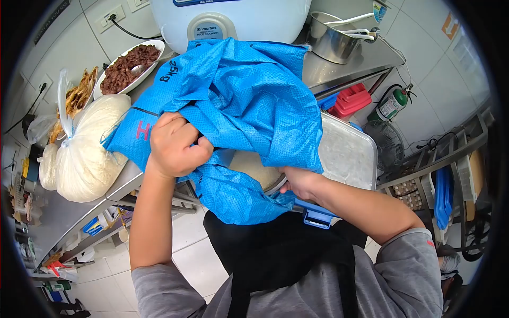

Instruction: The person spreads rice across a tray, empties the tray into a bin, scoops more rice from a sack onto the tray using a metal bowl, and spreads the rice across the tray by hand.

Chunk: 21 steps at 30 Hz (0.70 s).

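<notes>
A large blue woven sack, printed "25kg", lies crumpled in front of me, its lower end folded open. My left hand is closed in a fist around a bunched part of the sack. Pale grain that looks like rice shows in the gap beneath the folds, in a round container whose rim is partly visible. My right hand reaches under the sack's right edge, fingers curled at that rim; some fingertips are hidden. Blue plastic with a latch shows below my right wrist.
A tied clear bag of white grains sits at left beside an oval plate of dark chopped food. Behind the sack stands a rice cooker, with a steel pot of utensils to its right. A metal tray lies at right.
</notes>
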Motion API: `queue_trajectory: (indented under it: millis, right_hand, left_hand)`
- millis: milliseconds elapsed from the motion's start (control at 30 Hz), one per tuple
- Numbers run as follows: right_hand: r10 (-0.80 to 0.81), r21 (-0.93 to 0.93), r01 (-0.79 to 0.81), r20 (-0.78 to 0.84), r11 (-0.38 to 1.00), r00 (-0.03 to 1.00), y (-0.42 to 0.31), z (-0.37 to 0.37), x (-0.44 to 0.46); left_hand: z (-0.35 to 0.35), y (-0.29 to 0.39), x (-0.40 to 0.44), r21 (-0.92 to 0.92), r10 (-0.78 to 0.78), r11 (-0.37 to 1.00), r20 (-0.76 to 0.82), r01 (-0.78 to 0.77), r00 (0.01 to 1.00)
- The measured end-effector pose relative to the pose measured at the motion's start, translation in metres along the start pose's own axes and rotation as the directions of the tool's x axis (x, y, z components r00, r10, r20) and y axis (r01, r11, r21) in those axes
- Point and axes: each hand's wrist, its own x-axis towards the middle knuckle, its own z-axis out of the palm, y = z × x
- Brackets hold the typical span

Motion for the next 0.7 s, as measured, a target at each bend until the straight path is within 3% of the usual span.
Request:
queue_trajectory:
  millis: [133, 267, 500, 700]
  right_hand:
    - [0.040, 0.218, -0.045, 0.024, 0.975, 0.999, 0.005, -0.010, 0.005]
    - [0.052, 0.311, -0.048, -0.002, 0.949, 0.999, -0.003, -0.037, -0.009]
    - [0.050, 0.436, -0.091, 0.106, 0.895, 0.993, -0.042, -0.086, -0.039]
    - [-0.010, 0.390, -0.029, 0.098, 0.920, 0.995, -0.079, -0.095, -0.079]
  left_hand:
    - [0.000, -0.004, -0.001, -0.026, -0.016, 1.000, 0.002, 0.016, 1.000]
    - [0.002, -0.016, -0.001, -0.104, -0.082, 0.992, -0.037, 0.078, 0.996]
    - [0.017, -0.044, 0.018, -0.103, -0.195, 0.977, -0.065, 0.188, 0.979]
    - [0.028, -0.061, 0.031, -0.039, -0.184, 0.983, -0.124, 0.181, 0.975]
